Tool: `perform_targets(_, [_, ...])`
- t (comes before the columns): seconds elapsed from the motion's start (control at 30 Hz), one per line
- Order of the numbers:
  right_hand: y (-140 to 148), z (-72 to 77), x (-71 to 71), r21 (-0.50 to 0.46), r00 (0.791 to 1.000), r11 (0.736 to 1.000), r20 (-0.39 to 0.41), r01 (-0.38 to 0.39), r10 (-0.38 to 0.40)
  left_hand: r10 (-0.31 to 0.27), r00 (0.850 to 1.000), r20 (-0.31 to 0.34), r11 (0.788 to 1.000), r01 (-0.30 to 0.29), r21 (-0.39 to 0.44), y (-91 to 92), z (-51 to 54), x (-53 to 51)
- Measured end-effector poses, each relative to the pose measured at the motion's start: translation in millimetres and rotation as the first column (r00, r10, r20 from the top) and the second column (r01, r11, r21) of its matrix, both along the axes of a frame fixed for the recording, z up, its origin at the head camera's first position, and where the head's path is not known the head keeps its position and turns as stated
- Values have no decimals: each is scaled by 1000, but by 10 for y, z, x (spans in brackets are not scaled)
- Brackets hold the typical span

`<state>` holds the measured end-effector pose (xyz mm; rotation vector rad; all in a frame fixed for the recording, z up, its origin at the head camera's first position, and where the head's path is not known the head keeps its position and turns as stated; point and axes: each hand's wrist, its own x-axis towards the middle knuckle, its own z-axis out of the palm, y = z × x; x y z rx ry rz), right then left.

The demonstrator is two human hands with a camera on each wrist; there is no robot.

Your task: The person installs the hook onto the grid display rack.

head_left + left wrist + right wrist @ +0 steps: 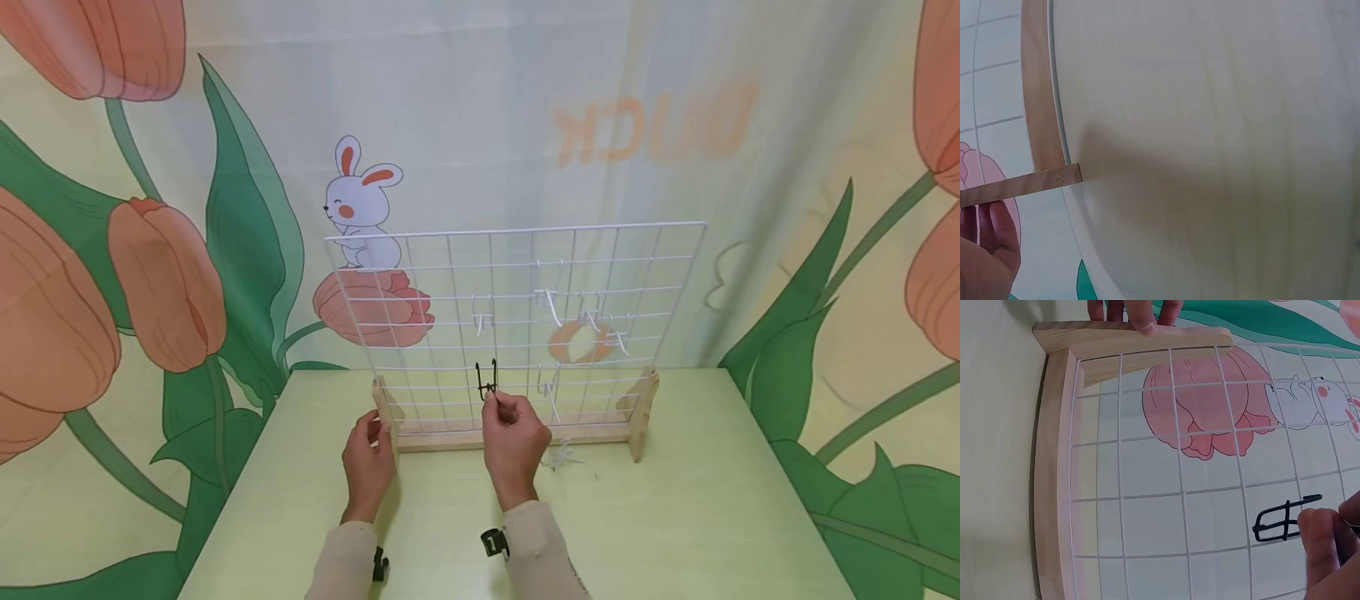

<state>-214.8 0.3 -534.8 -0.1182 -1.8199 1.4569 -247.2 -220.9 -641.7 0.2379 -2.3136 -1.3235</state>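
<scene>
A white wire grid panel (517, 333) stands upright in a wooden stand (517, 437). My right hand (516, 442) pinches a black wire hook (487, 377) between thumb and fingertips, at the lower middle of the grid. Up close in the right wrist view, the hook (1286, 524) overlaps the grid wires; whether it touches them I cannot tell. My left hand (369, 458) is at the stand's left side piece (387, 417), its fingertips resting against the outer face. From the left wrist view, several fingers (1002, 222) touch that wood.
Several white hooks (551, 304) hang on the grid's middle and right. A small heap of white hooks (562, 454) lies on the pale table (675, 525) by the stand's base. Behind stands a printed curtain (480, 125) with tulips and a rabbit.
</scene>
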Motion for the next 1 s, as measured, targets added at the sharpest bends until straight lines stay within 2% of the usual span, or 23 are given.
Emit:
perform_targets(0.23, [-11,5,-10,-30,998,997,-9,-64,64,2,1000,21,1000,-2,1,0,11,-5])
perform_targets(0.5, [-32,-1,-16,14,998,998,-15,-68,69,-3,1000,15,1000,3,9,15,29,11])
perform_targets(0.7, [-69,-57,-21,28,996,996,-7,-90,90,-10,999,38,1000,9,16,-4,30,13])
perform_targets(1.0, [-93,-189,-7,72,991,989,18,-130,129,-13,1000,14,1000,12,15,-10,29,16])
